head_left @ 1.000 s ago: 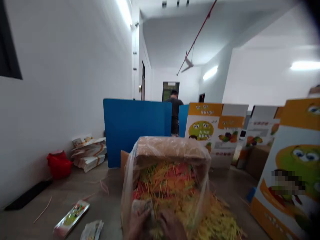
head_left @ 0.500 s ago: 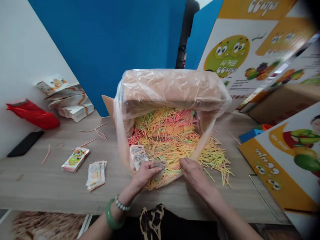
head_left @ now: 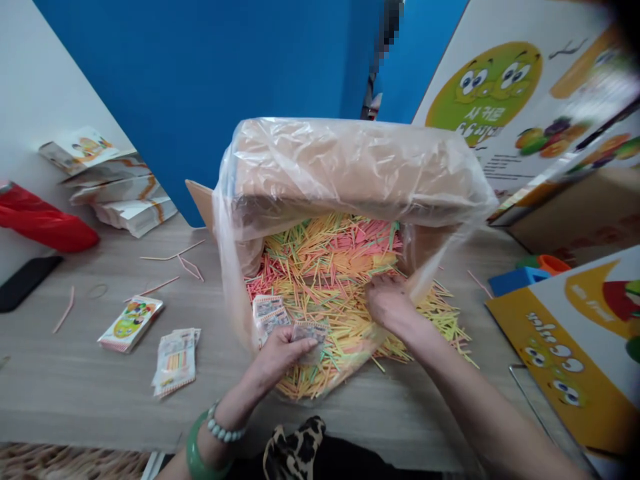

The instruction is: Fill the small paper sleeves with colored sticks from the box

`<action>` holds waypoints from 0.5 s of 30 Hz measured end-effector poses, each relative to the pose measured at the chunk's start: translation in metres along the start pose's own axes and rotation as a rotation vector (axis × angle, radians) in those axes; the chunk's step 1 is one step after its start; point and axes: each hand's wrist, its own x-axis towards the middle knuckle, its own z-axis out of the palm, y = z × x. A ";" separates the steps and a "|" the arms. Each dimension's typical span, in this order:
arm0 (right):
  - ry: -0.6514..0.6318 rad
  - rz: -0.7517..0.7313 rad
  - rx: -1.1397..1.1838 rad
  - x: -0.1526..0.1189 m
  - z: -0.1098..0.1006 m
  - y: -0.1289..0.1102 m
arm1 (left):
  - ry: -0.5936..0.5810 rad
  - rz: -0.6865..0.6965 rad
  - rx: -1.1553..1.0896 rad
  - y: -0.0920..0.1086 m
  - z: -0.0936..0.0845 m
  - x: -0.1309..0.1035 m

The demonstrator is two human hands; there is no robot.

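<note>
A cardboard box lined with a clear plastic bag lies open toward me, full of thin coloured sticks in yellow, orange, pink and green. My left hand pinches a small clear printed packet at the box's front left. Beside it, more printed packets lie on the sticks. My right hand reaches into the sticks at the right of the opening, its fingertips partly hidden among them, so what they hold cannot be made out.
Filled packets and a small printed box lie on the table at left, near a black phone-like slab, a red pouch and stacked flat cartons. Large printed boxes stand at right by a blue object.
My right hand has moved from the bag's front edge up and deeper into the sticks. My left hand still holds the packet. The view has shifted slightly.
</note>
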 end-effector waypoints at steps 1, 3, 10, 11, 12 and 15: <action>-0.006 -0.001 -0.002 0.000 0.002 0.001 | -0.007 -0.009 0.000 0.002 -0.001 0.000; -0.015 0.000 -0.020 -0.002 0.007 0.004 | -0.028 -0.031 0.000 0.005 -0.002 -0.001; 0.037 -0.037 -0.087 -0.008 0.018 0.000 | 0.017 -0.020 -0.034 0.010 -0.001 -0.003; 0.035 -0.026 -0.079 -0.009 0.018 0.000 | 0.030 -0.014 -0.046 0.011 -0.002 -0.004; 0.031 -0.008 -0.066 -0.009 0.018 0.000 | 0.042 -0.008 -0.060 0.012 -0.003 -0.005; 0.033 0.049 0.014 -0.008 0.018 0.002 | 0.087 0.004 -0.110 0.016 -0.009 -0.009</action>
